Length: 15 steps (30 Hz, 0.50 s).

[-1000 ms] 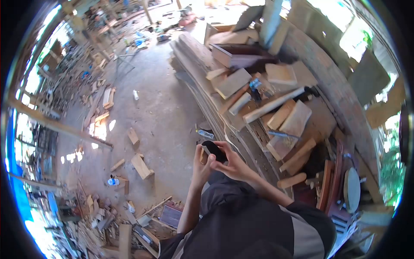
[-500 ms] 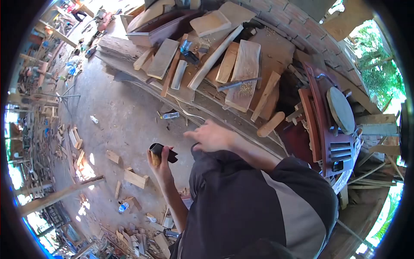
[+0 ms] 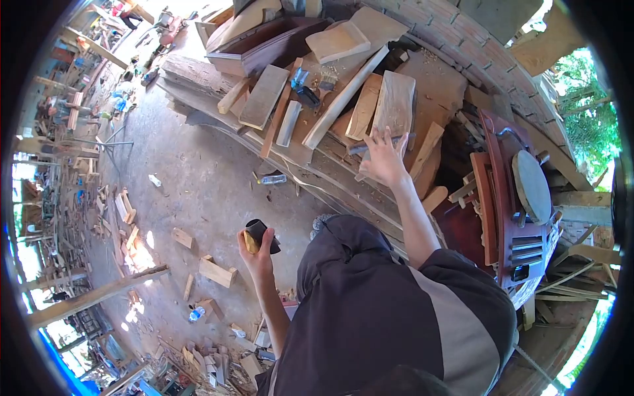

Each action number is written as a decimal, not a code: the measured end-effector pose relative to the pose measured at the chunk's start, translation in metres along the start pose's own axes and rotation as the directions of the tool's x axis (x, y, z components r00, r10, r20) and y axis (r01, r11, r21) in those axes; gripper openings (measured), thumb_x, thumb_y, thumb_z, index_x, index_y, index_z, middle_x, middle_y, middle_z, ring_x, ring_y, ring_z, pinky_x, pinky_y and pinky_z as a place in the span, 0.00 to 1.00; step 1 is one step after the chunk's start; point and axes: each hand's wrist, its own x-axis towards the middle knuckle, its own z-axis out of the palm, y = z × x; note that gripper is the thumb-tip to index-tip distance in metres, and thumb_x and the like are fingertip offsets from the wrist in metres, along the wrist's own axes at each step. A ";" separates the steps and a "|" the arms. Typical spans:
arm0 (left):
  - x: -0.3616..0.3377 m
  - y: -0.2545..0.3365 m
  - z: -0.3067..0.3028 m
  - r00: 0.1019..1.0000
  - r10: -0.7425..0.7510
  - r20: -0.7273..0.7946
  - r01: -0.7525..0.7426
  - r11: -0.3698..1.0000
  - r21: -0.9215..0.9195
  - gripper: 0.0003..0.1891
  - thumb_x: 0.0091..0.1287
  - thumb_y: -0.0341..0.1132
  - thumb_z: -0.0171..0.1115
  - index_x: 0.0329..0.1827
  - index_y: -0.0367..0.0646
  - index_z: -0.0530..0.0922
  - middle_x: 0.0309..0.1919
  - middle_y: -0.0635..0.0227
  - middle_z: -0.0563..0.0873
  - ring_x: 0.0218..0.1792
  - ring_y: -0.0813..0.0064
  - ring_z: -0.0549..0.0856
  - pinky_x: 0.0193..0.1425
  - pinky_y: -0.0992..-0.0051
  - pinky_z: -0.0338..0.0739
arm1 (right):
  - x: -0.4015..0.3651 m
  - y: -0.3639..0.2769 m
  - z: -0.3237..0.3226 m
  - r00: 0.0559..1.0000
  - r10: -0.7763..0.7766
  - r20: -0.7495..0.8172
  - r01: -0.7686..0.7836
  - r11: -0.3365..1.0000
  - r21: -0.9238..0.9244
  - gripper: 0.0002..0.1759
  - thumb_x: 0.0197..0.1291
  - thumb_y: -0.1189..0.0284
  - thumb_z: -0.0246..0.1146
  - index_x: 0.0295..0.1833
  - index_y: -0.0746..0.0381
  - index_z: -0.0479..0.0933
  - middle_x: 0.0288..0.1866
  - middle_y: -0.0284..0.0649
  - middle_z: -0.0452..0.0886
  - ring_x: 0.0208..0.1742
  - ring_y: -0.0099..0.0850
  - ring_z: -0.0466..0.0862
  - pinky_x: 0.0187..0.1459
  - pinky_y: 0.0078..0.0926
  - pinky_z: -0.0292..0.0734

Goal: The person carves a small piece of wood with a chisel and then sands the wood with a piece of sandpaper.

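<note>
My left hand (image 3: 259, 254) is closed around a curled black sheet (image 3: 256, 229) that looks like sandpaper, with a small yellowish wood block (image 3: 251, 243) against it. It is held up in front of my left side, above the concrete floor. On the right, my right hand (image 3: 386, 158) reaches over the bench with its fingers spread. Its fingertips overlap the near end of a pale wooden board (image 3: 397, 99). Under the fingers lies a narrow grey bar (image 3: 358, 149), partly covered by the hand. A light wood plank (image 3: 364, 109) lies just left of that board.
More wood pieces, a brush (image 3: 327, 82) and a blue-and-black tool (image 3: 301, 87) lie on the bench. A reddish-brown chair-like piece (image 3: 505, 198) stands at right beside a brick wall (image 3: 456, 33). A plastic bottle (image 3: 271, 179) and wood offcuts (image 3: 217, 271) lie on the floor.
My right hand has swung from in front of my body, out to the right and forward, over the board and the grey bar. My left hand keeps its hold.
</note>
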 end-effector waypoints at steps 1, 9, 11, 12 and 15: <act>0.002 0.005 0.004 1.000 0.012 -0.008 -0.012 1.000 -0.001 0.17 0.64 0.30 0.75 0.47 0.43 0.72 0.35 0.74 0.79 0.34 0.83 0.79 0.39 0.81 0.77 | 0.009 0.002 0.007 1.000 0.007 -0.024 -0.007 0.999 -0.036 0.37 0.58 0.59 0.68 0.73 0.55 0.69 0.84 0.47 0.51 0.84 0.56 0.48 0.70 0.87 0.28; 0.007 0.018 0.012 0.994 0.066 -0.085 -0.064 0.998 0.020 0.19 0.64 0.31 0.75 0.48 0.42 0.70 0.35 0.73 0.78 0.34 0.84 0.79 0.37 0.81 0.77 | 0.048 -0.003 0.010 0.983 -0.043 0.181 0.052 0.998 -0.046 0.50 0.48 0.46 0.74 0.76 0.53 0.67 0.84 0.49 0.50 0.84 0.55 0.47 0.69 0.88 0.28; 0.006 0.016 0.009 0.996 0.031 -0.083 -0.032 0.999 -0.002 0.19 0.64 0.31 0.75 0.48 0.42 0.71 0.36 0.73 0.77 0.34 0.84 0.78 0.37 0.82 0.77 | 0.064 -0.013 0.001 0.984 -0.064 0.164 0.061 0.998 0.021 0.51 0.50 0.42 0.71 0.77 0.55 0.66 0.84 0.50 0.50 0.84 0.54 0.47 0.70 0.87 0.29; 0.006 0.013 0.007 0.995 0.030 -0.093 -0.031 1.000 -0.004 0.19 0.64 0.31 0.75 0.48 0.42 0.71 0.36 0.73 0.77 0.34 0.84 0.78 0.37 0.82 0.77 | 0.075 -0.016 -0.002 0.987 -0.074 0.146 0.061 0.994 0.092 0.52 0.53 0.39 0.69 0.77 0.57 0.66 0.84 0.51 0.49 0.84 0.53 0.46 0.71 0.86 0.29; 0.007 0.004 -0.001 0.991 0.030 -0.127 -0.032 0.999 -0.006 0.19 0.64 0.31 0.75 0.48 0.43 0.70 0.36 0.73 0.77 0.34 0.84 0.78 0.37 0.82 0.76 | 0.141 -0.015 0.033 0.997 -0.057 -0.059 0.066 0.983 0.173 0.47 0.58 0.39 0.64 0.73 0.60 0.69 0.80 0.50 0.60 0.82 0.52 0.55 0.71 0.85 0.33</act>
